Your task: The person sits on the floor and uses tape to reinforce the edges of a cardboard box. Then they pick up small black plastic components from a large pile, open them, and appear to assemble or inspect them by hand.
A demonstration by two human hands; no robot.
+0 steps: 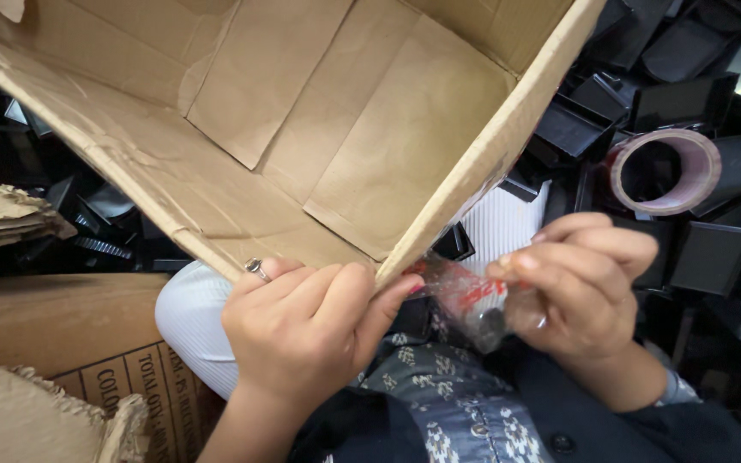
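Meanwhile, left hand (306, 330) grips the open cardboard box (302, 129) at its corner; beside it, right hand (589, 279) pinches a crumpled strip of clear tape (465, 296).

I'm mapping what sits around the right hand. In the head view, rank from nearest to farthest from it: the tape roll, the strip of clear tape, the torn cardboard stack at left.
1. Strip of clear tape: pinched in the right hand.
2. Tape roll: above it, on black parts.
3. Torn cardboard stack: far left edge.
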